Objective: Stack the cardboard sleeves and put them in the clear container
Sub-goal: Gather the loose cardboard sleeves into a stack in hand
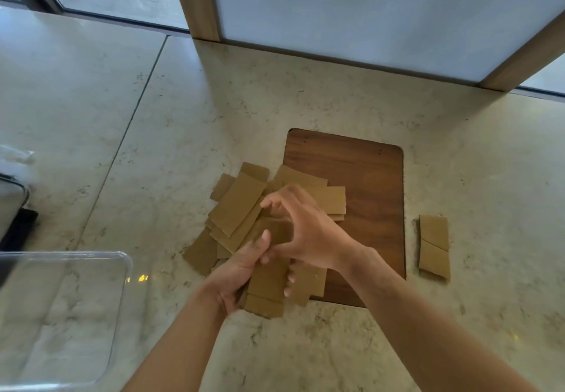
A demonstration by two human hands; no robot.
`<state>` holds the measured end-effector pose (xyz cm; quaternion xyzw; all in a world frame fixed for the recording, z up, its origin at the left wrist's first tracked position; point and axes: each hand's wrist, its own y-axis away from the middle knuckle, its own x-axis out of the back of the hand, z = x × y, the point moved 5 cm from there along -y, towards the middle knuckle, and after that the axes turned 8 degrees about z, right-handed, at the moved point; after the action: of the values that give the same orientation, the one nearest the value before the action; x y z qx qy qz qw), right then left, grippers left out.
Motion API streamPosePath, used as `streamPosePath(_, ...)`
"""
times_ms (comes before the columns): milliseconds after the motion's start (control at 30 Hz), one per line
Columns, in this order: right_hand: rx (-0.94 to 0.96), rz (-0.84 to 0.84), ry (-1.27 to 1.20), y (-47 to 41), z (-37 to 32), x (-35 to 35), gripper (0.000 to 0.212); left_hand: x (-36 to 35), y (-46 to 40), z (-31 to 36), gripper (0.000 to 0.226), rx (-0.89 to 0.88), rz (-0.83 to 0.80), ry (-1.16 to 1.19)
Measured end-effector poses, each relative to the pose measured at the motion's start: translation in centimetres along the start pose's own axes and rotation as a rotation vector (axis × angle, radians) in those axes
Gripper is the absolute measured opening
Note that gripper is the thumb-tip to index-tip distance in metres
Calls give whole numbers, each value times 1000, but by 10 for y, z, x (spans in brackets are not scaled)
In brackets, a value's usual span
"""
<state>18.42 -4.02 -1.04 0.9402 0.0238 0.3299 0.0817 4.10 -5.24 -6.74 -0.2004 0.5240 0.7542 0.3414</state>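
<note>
Several flat brown cardboard sleeves (237, 206) lie in a loose pile across the left edge of a dark wooden board (373, 196). My left hand (241, 272) grips a small stack of sleeves (267, 287) from below, its thumb on top. My right hand (302, 223) reaches over the stack's far end, fingers curled, pinching the top sleeve. One more sleeve (434, 246) lies alone on the counter right of the board. The clear container (120, 266) stands at the lower left with nothing visible in it.
The pale marble counter (336, 92) runs back to a frosted panel in a wooden frame (198, 0). A dark and white appliance (12, 208) and crumpled clear plastic (16, 156) sit at the far left edge.
</note>
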Motion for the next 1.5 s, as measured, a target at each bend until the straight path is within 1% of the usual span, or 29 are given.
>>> streamPosePath(67,-128,243,-24,8,20,10,50,10,6,5,71,-116,20,202)
streamPosePath(100,-250,392,15,17,37,16,44,13,9,7,66,-156,32,290)
streamPosePath(133,-395,481,97,28,51,18,46,17,12,7,61,-188,58,357)
streamPosePath(167,-537,482,214,41,63,15,57,20,14,6,56,-213,91,405)
streamPosePath(200,-633,409,340,52,71,7,72,21,15,5,50,-232,121,449)
streamPosePath(233,-666,323,436,63,77,-4,85,21,14,4,45,-240,149,493)
streamPosePath(267,-664,274,471,70,80,-14,91,22,14,2,42,-244,174,526)
streamPosePath(300,-650,277,446,76,83,-20,89,23,15,-1,42,-245,196,543)
streamPosePath(333,-651,317,361,79,86,-22,81,23,15,-3,43,-244,213,545)
streamPosePath(400,-722,480,80,83,94,-13,60,23,17,-8,43,-235,217,535)
streamPosePath(467,-786,631,-146,87,100,1,48,21,19,-10,39,-209,210,498)
streamPosePath(533,-724,717,-83,90,101,14,42,16,21,-13,38,-174,221,424)
streamPosePath(600,-658,754,37,90,103,22,41,11,20,-14,44,-154,260,342)
streamPosePath(667,-680,802,99,92,106,30,37,7,17,-16,53,-145,295,299)
streamPosePath(700,-714,824,73,93,109,34,32,5,15,-16,56,-147,313,287)
streamPosePath(733,-753,840,-23,94,112,38,26,3,14,-16,57,-151,333,274)
streamPosePath(767,-779,830,-170,93,113,40,22,2,13,-15,57,-155,352,260)
streamPosePath(833,-747,724,-432,90,107,38,19,-2,11,-12,59,-156,374,226)
streamPosePath(900,-640,574,-493,88,89,34,24,-6,11,-10,64,-126,363,176)
streamPosePath(967,-520,406,-512,83,68,23,44,-10,12,-11,70,-65,317,51)
streamPosePath(1000,-469,307,-510,81,58,13,53,-14,13,-15,70,-29,276,-18)
streamPosePath(1067,-390,151,-477,79,37,-12,58,-18,14,-25,65,33,215,-48)
streamPosePath(1100,-350,142,-430,78,31,-22,56,-17,14,-30,66,45,220,-16)
streamPosePath(1167,-284,229,-336,76,36,-29,51,-10,11,-38,64,40,271,34)
streamPosePath(1200,-308,301,-355,76,44,-26,47,-4,10,-41,61,33,314,54)
streamPosePath(1300,-580,592,-557,85,76,-10,31,11,9,-46,65,7,397,133)
streamPosePath(1333,-649,622,-640,88,80,-11,26,12,8,-46,65,-9,410,137)
streamPosePath(1400,-698,573,-801,88,77,-22,7,8,6,-44,64,-59,465,89)
streamPosePath(1500,-634,421,-951,89,63,-33,52,-3,0,-41,58,-127,521,58)
